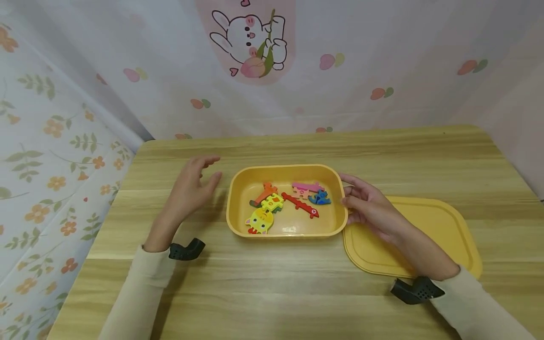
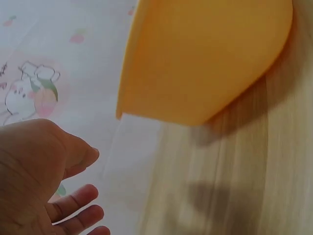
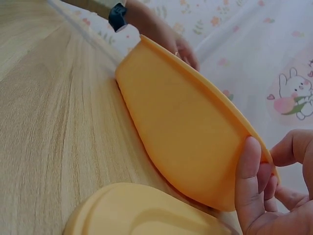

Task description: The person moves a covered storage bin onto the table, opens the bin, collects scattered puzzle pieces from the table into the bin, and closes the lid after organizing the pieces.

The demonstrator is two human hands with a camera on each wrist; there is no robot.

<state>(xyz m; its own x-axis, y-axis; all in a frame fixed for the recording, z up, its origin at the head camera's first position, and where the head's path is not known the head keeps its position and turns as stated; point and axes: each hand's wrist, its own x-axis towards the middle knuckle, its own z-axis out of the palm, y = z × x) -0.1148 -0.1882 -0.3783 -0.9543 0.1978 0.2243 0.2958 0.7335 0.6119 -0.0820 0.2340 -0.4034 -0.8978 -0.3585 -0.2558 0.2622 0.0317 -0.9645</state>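
A yellow plastic box sits on the table with several colourful puzzle pieces inside. Among these are a red strip, a blue piece, an orange piece and a yellow animal-head piece. My right hand holds the box's right end, its fingertips at the rim in the right wrist view. To the left of the box, my left hand hovers apart from it, thumb and fingers spread and holding nothing. In the left wrist view the box's outer wall stands beyond that hand.
A yellow lid lies flat on the wooden table, right of the box and partly beneath my right forearm. Behind the table hangs a curtain with a rabbit print; a floral cloth covers the left side.
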